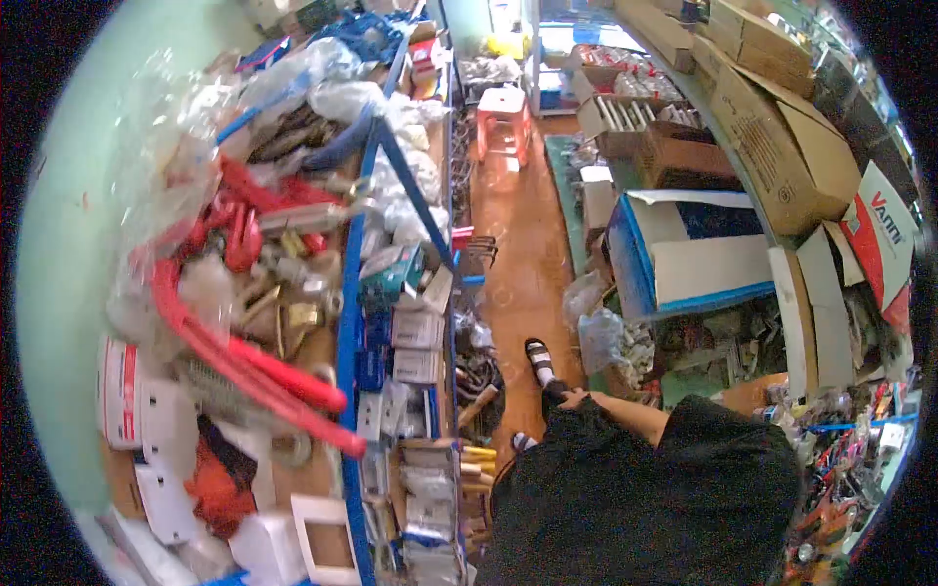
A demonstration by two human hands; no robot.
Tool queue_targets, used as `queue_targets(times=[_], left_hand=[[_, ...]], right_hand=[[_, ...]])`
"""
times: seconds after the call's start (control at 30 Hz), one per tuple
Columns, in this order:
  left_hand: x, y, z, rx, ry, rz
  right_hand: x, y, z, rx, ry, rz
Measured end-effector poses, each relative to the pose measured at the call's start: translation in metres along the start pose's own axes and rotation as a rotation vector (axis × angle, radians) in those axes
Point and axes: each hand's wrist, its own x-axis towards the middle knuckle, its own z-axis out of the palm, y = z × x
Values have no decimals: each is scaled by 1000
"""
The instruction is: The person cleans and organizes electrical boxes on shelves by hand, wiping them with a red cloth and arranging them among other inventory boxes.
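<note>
The right hand (572,398) lies on black cloth (625,498) at the person's knee, low in the view and just right of centre. Its bare forearm (633,415) runs in from the right. The hand is small and partly turned away, so I cannot tell whether the fingers are clenched on the cloth or lying loose on it. The left hand is out of view. The cloth fills the bottom middle of the view. Just above the hand, a foot in a black sandal (538,359) and white sock stands on the brown floor (518,244), and a second foot (524,441) shows just left of the cloth. Clear bags (601,337) sit on the floor just right of the sandal. To the left stands a blue rack (347,332) crowded with small white boxes (418,330), brass fittings (293,313), red hose (264,366) and more plastic bags. To the right, a blue-and-white carton (684,259) lies open near the bags, with brown cartons (782,146) stacked above it. Tools with coloured handles (831,469) are near the right edge. A red stool (503,117) stands far down the aisle, well apart from the hand.
</note>
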Motion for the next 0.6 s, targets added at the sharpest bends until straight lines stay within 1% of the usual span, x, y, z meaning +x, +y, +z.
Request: queue_targets(times=[0.1, 0.27, 0.47, 0.6], left_hand=[[31, 44, 15, 52, -4, -3], [78, 144, 50, 106, 27, 44], [119, 277, 102, 144, 67, 147], [156, 350, 148, 197, 30, 188]], right_hand=[[33, -17, -24, -6, -29, -41], [93, -29, -83, -9, -57, -85], [123, -25, -164, -5, -60, -114], [133, -10, -195, 29, -21, -115]])
